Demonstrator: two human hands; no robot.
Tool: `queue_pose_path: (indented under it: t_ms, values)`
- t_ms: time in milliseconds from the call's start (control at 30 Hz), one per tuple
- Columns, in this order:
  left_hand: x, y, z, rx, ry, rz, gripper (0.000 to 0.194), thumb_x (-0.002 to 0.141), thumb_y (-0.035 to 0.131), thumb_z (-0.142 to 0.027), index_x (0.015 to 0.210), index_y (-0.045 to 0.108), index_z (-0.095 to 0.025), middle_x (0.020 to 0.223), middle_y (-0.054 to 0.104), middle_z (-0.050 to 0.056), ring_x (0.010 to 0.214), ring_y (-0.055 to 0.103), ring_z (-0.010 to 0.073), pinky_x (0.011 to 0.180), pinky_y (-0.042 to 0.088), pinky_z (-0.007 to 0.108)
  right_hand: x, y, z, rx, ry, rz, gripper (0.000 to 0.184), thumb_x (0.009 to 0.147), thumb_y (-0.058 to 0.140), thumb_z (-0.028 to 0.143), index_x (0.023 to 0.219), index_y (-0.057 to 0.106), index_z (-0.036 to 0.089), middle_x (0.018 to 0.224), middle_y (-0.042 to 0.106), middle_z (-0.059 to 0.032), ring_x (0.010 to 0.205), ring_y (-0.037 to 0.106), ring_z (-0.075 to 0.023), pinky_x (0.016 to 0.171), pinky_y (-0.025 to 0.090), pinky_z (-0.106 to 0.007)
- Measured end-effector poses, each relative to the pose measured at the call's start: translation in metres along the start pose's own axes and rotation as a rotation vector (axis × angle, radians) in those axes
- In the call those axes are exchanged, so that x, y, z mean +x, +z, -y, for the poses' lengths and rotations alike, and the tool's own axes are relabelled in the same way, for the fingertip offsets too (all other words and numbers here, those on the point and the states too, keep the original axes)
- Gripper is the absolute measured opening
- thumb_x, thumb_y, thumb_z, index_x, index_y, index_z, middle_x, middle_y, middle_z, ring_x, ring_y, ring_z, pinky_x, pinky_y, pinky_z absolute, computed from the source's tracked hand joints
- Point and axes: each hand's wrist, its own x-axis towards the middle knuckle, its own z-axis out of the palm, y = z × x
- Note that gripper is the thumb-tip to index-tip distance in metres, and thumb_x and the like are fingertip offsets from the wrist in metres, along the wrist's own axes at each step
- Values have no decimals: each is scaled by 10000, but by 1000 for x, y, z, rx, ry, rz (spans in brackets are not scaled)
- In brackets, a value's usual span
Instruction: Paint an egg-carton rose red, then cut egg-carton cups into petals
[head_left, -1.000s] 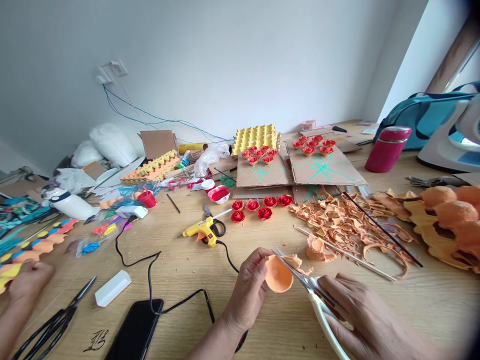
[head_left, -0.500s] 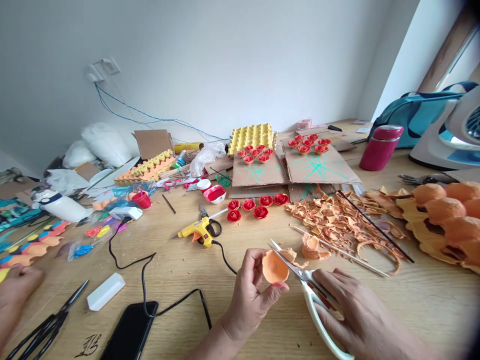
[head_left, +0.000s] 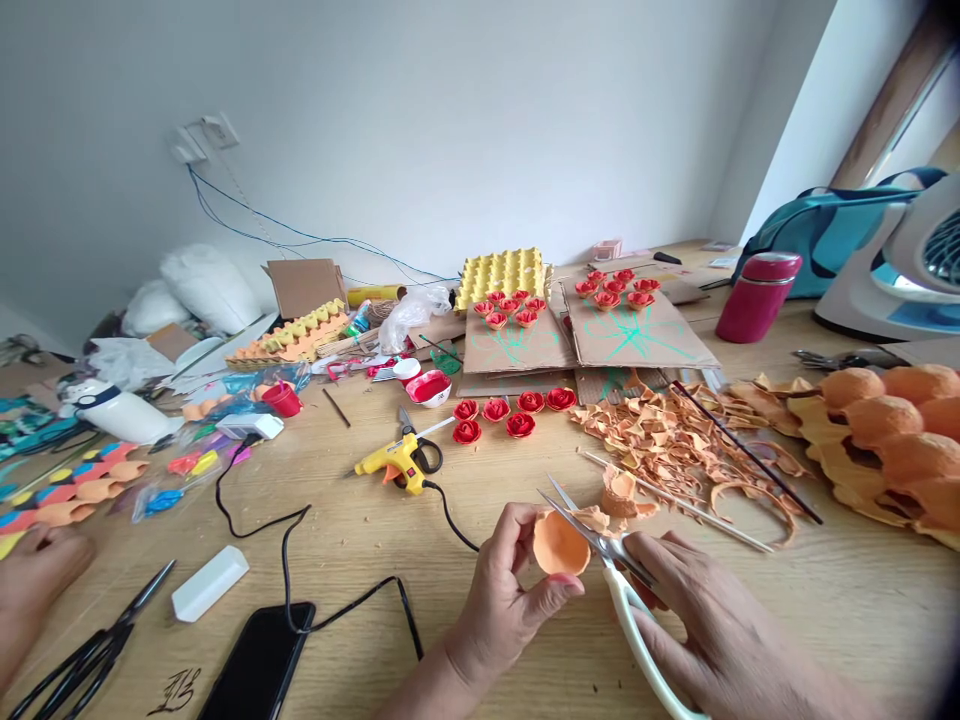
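Between the thumb and fingers of my left hand [head_left: 504,590] is an orange egg carton cup [head_left: 561,546], its hollow side facing me. My right hand [head_left: 697,610] is closed round the white handles of a pair of scissors [head_left: 626,612]. The scissor blades are parted at the cup's upper right rim, where a torn strip [head_left: 595,518] sticks out. Just behind the blades stands another orange carton piece [head_left: 621,494]. Several red paper roses [head_left: 520,425] lie on the table farther back.
Orange scraps [head_left: 667,425] heap at the right, before an orange egg carton [head_left: 885,430]. A yellow glue gun [head_left: 405,462] with its cord lies left of my hands. Nearer are a black phone [head_left: 259,665] and black scissors [head_left: 97,645]. Another person's hand [head_left: 45,570] rests at far left.
The cup in my left hand has shifted slightly right and down. The scissor blades have opened a little wider at its rim.
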Motion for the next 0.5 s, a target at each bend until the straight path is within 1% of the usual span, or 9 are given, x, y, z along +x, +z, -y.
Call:
queue_pose_path:
  t_ms: [67,233,300,400,433,500]
  values:
    - [1,1,0,-57,-9,0,481,787,776,-426,1139,551,-188,1070,652,77,1004,623,193,905,486,265,-1,1,0,16,21,25,158,983,444,334,880,482,220,757,586,-5,659,568,-147,624,457,-269]
    - [4,3,-6,-185,-31,-23,449,803,764,-410,1145,577,-186,1056,645,65,961,630,174,861,506,248,-1,2,1,77,95,97,249,1014,374,383,865,490,220,761,586,-10,666,561,-150,634,439,-278]
    - [5,4,-9,-216,-50,-18,428,828,739,-408,1158,578,-188,1037,645,61,887,643,158,815,525,248,0,1,3,113,122,122,265,1018,358,391,861,488,222,781,599,-16,682,568,-152,650,440,-280]
    - [6,5,-10,-247,-65,-6,417,856,706,-413,1175,570,-182,958,646,51,761,640,131,760,538,249,2,1,5,148,146,125,289,1023,332,391,835,477,227,788,611,-22,688,574,-155,650,433,-280]
    - [6,5,-9,-258,-67,-9,440,845,717,-414,1187,564,-183,961,643,55,761,641,135,753,542,253,2,2,5,149,149,120,290,1021,335,392,828,475,229,785,613,-22,685,573,-156,644,428,-279]
    - [5,5,-4,-270,-72,-37,519,793,774,-391,1216,545,-196,1046,626,77,837,647,165,763,552,265,2,5,5,134,150,106,270,1013,366,388,822,474,230,774,614,-19,679,571,-158,637,419,-277]
